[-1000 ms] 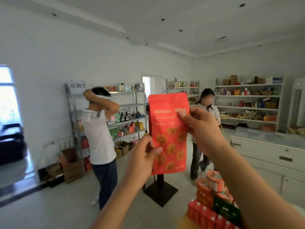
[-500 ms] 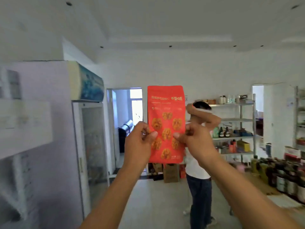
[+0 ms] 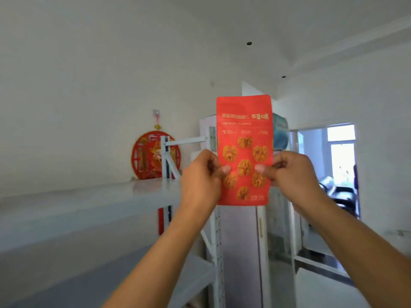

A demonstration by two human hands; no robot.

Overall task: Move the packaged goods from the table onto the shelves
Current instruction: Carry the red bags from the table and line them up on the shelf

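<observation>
A flat red snack pouch (image 3: pixel 244 121) printed with walnut kernels hangs upright in front of me at chest height. My left hand (image 3: pixel 201 176) pinches its left edge with thumb on the front. My right hand (image 3: pixel 291 172) pinches its right edge the same way. The pouch is in the air, just right of the end of a grey metal shelf (image 3: pixel 89 205), whose top board lies bare to my left. A lower board (image 3: pixel 111 276) of the same rack shows beneath it.
The rack's perforated white upright (image 3: pixel 216 252) stands directly below my hands. A round red wall ornament (image 3: pixel 144 156) hangs behind the shelf. A tall fridge (image 3: pixel 242 252) stands behind the pouch, and a doorway (image 3: pixel 333 156) opens at the right.
The view has swung left from the room with the standing person to the grey rack. The pouch stays held by both hands, my right hand now lower on its edge.
</observation>
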